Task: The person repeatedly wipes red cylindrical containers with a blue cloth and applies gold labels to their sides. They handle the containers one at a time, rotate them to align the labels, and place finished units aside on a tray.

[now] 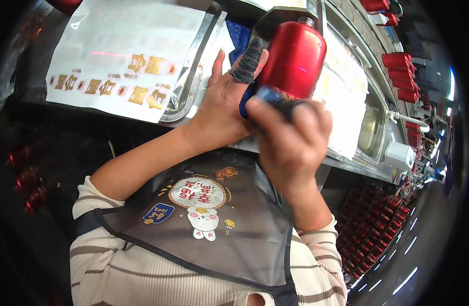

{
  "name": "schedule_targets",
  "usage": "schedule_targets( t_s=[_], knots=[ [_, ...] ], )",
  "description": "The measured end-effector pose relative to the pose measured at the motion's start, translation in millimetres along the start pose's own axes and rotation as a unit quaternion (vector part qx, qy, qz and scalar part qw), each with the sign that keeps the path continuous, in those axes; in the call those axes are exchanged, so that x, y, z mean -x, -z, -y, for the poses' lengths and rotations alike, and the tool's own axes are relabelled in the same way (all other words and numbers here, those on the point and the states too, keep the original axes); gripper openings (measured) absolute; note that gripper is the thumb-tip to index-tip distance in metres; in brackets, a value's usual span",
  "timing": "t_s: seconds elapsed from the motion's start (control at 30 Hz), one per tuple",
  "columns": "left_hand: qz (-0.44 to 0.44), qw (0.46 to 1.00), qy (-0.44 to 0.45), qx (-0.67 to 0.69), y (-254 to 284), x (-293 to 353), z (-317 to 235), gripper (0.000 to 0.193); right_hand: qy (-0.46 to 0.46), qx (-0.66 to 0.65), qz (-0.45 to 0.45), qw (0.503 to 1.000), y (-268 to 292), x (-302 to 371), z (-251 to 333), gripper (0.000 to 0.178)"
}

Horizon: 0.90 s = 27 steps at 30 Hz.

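Observation:
A glossy red bottle (294, 58) with a bare threaded neck lies tilted, its neck pointing away from me. My left hand (224, 99) is against its left side, with a black cover on one finger and something blue at the thumb side. Part of its grip is hidden by my other hand. Motion smears my right hand (295, 143), which is closed at the bottle's near end. Between its fingers is a dark item with a bluish tip, too blurred to name.
To the left, a white sheet (120, 56) with gold characters and red round marks lies over a metal tray (186, 94). Another pale sheet (341, 97) is right of the bottle. Beyond it are a sink (370, 130) and a white jug (399, 155). Red bottles (372, 229) stand in rows at lower right.

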State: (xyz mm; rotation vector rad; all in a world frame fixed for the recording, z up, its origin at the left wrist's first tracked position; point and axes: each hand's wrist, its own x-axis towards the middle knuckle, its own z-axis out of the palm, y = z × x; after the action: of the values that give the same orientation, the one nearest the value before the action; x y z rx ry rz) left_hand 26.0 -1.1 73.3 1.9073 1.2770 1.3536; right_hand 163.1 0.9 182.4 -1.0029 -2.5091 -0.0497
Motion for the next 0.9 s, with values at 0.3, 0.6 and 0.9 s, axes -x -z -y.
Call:
schedule_targets(
  t_s=[0.3,0.6,0.9],
  knots=[
    [-0.032,0.999,-0.005,-0.006,-2.3,-0.8,-0.8,0.101,0.077,-0.082,0.026,0.993,12.0,6.9,-5.2,0.04],
    [0.016,0.999,0.027,-0.017,5.1,-0.2,-8.8,0.104,-0.131,-0.234,0.006,0.963,17.1,7.7,-26.0,0.031],
    [0.047,0.993,0.009,-0.104,7.8,0.7,-21.1,0.104,-0.058,-0.208,-0.104,0.971,14.1,39.5,-33.7,0.028]
  ],
)
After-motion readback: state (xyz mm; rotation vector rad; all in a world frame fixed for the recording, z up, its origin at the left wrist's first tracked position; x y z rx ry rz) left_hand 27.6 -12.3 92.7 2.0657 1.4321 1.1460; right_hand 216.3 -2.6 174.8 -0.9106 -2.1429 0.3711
